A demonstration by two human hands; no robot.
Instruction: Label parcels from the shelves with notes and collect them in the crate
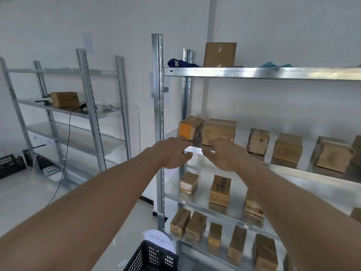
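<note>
Bare forearms (101, 194), no sleeves, no gloves.

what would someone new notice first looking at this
Two bare hands, the left hand and the right hand, reach side by side toward the second shelf of the metal rack, just below a tilted parcel with an orange face. Rows of brown taped parcels fill the shelves below and to the right. At the bottom edge a black crate shows beneath the arms, with a white paper note at its far rim.
</note>
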